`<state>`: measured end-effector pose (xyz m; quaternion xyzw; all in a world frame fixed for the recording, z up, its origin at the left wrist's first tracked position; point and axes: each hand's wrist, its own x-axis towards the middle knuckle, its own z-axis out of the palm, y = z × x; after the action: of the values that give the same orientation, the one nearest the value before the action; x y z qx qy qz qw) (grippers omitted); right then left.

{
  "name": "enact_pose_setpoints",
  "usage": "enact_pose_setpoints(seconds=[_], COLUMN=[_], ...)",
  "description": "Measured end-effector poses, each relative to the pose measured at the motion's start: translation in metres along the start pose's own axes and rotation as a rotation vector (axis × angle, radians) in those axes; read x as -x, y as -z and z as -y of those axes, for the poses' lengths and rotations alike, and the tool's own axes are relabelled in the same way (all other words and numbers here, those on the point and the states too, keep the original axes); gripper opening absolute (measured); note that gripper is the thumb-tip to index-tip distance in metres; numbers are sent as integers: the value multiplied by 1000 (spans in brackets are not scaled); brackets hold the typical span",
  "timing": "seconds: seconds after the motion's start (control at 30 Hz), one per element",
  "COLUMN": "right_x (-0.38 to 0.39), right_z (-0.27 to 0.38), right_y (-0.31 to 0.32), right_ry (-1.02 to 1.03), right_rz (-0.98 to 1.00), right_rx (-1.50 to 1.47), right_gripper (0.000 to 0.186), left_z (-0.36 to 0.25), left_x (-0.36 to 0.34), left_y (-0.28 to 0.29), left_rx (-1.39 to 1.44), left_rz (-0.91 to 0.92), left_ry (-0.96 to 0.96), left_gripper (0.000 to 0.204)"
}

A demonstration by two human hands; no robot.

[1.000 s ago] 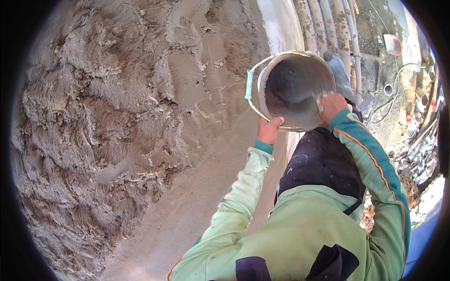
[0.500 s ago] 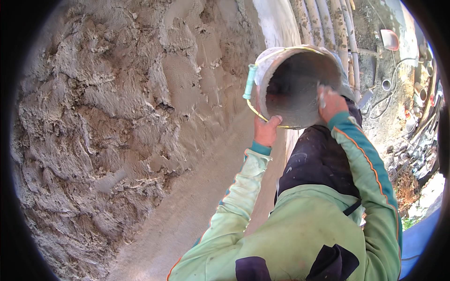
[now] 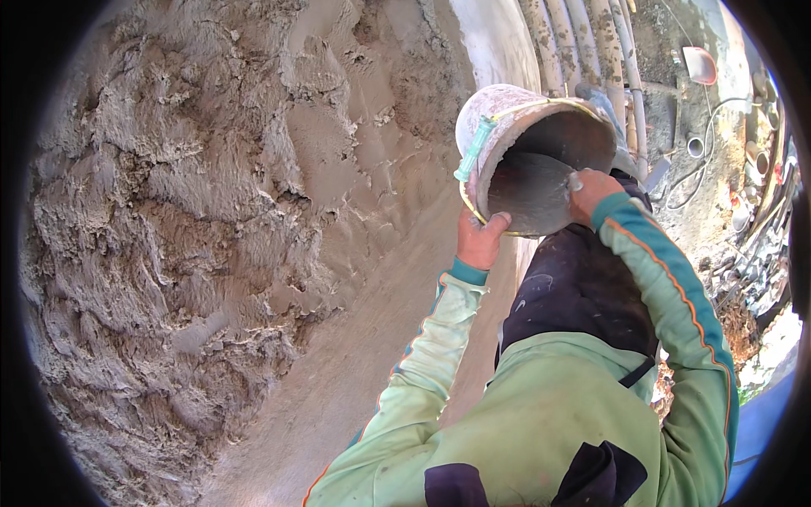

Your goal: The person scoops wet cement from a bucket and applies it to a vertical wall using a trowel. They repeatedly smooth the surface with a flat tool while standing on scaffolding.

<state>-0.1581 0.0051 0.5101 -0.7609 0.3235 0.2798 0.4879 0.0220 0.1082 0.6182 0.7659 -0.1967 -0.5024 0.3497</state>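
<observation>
My green shirt (image 3: 541, 414) fills the near edge, above dark, pale-smudged trousers (image 3: 583, 287); beyond them, my left hand (image 3: 481, 239) pinches the near-left rim of a mortar-stained bucket (image 3: 500, 99), thumb over the lip; my right hand (image 3: 594, 198) curls at the right side of the bucket's mouth, its fingers bent, though I cannot tell whether they close on anything; the bucket itself lies tilted over my trousers, its mouth turned toward me and its inside dark, with a wet-looking grey surface low in it; its yellow handle, fitted with a light green grip (image 3: 476, 149), rests along the left of the mouth; to my left spreads a grey-brown coating (image 3: 186, 211), rough and ridged across most of its breadth, smoother nearest my left sleeve; past the bucket runs a pale strip (image 3: 498, 42), with mud-splashed poles (image 3: 574, 42) side by side just right of it; farther right, a dark cable (image 3: 712, 148) curves below a red-edged pale object (image 3: 699, 65).
</observation>
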Motion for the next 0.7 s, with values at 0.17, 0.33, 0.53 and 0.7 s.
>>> enact_pose_setpoints(seconds=[0.17,0.33,0.53,0.7], right_x=[3,12,17,-44], right_z=[-18,-44,-61,-87], right_y=[6,9,63,95], right_ry=[-15,29,107,-24], right_rz=[418,531,-252,-1160], right_rx=[-707,-1373,-1827,-1477], right_gripper=[29,28,26,24], left_z=[52,119,151,162], left_x=[-9,1,58,114], left_y=[6,2,24,33], left_rx=[189,411,545,524], left_rz=[-31,-235,-352,-407], left_ry=[308,506,682,669], left_gripper=[46,32,35,35])
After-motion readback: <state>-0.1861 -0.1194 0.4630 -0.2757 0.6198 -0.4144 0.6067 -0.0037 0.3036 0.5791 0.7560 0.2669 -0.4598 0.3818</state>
